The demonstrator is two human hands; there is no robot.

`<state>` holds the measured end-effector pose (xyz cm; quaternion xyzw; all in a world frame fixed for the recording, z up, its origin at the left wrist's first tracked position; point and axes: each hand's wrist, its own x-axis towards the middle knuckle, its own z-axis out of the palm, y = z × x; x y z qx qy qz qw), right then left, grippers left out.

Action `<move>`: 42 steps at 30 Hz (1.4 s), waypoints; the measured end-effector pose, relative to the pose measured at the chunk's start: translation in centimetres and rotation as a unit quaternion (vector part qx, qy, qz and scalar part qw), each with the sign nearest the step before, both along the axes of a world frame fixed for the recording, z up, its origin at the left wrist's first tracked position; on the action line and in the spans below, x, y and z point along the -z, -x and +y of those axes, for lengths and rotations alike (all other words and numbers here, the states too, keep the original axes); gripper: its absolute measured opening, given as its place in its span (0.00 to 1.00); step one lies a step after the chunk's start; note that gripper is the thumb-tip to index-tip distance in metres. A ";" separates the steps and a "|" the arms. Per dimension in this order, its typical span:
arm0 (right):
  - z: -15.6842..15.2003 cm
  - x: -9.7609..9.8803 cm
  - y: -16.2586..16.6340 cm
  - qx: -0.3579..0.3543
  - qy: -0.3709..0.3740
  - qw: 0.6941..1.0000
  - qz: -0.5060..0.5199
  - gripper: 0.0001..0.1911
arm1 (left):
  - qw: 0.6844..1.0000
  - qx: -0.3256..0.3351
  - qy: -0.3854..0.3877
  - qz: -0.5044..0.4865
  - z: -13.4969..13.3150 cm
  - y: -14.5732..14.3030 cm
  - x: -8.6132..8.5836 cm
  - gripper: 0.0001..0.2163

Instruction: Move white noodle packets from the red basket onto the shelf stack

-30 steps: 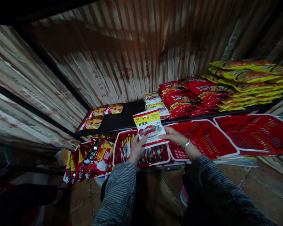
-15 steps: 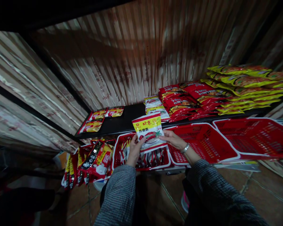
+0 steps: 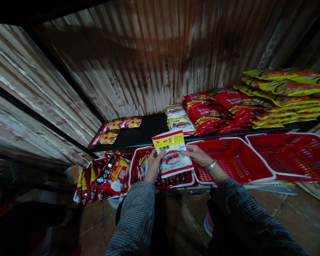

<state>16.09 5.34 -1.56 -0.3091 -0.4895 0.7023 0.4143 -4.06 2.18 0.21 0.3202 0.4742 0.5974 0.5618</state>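
Observation:
Between my two hands I hold a packet of instant noodles [image 3: 173,156], white and yellow with red edges, its printed front facing up. My left hand [image 3: 153,165] grips its left side, thumb on the front. On the right edge, my right hand [image 3: 198,155] pinches it, fingers partly hidden behind. Below the packet stands a red basket [image 3: 132,170] with a white rim, holding more packets. Just beyond, on the black shelf [image 3: 152,128], lies a small stack of matching white and yellow noodle packets [image 3: 180,122].
Red noodle packets [image 3: 209,113] and yellow ones [image 3: 288,92] are piled along the shelf's right. A few red-yellow packets [image 3: 109,136] lie at its left end. More red baskets [image 3: 229,156] stand at right; black-and-red bags [image 3: 114,174] fill one at left. A person's dark sleeve [image 3: 37,217] shows lower left.
The held packet sits slightly lower and farther right in view, still in both hands. The view has shifted a little. At the lower left, more of the other person shows.

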 end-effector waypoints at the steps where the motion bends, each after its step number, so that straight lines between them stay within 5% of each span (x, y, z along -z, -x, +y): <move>1: 0.0 0.1 0.0 -0.012 0.000 1.000 -0.006 0.18 | 1.000 -0.005 -0.001 -0.001 0.0 0.0 -0.2 0.22; 5: -0.3 0.1 0.1 -0.037 0.007 0.999 -0.018 0.20 | 1.000 -0.006 0.005 0.000 0.1 0.0 -0.7 0.22; 12: -0.3 0.2 0.8 0.032 0.038 0.999 0.008 0.19 | 1.000 0.009 -0.002 0.007 -0.2 -0.7 -1.0 0.19; 26: 0.0 0.2 -0.1 0.055 0.037 0.998 0.000 0.17 | 0.999 0.031 0.021 -0.014 0.0 -1.1 -1.1 0.22; 35: 0.7 -0.4 -1.5 0.187 0.043 0.980 0.045 0.17 | 0.990 0.140 0.025 0.013 -1.1 -1.9 1.2 0.25; 42: 0.4 -0.6 -1.5 0.167 0.049 0.984 0.045 0.19 | 0.990 0.137 0.022 0.012 -1.3 -2.0 0.9 0.23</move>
